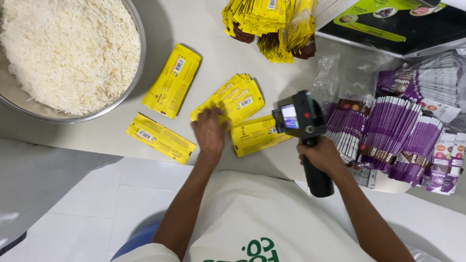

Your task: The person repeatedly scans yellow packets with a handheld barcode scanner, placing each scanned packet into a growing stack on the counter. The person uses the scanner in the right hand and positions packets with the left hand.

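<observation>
Pressing left hand (209, 132) flat on yellow pouches (233, 99) | right hand (323, 156) gripping black handheld printer (305, 131)

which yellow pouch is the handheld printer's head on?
The single yellow pouch right of the left hand, touching the handheld printer in the right hand; the other singles lie further left.

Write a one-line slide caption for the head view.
Left hand presses fanned yellow pouches while right hand aims a black handheld device at another yellow pouch.
</observation>
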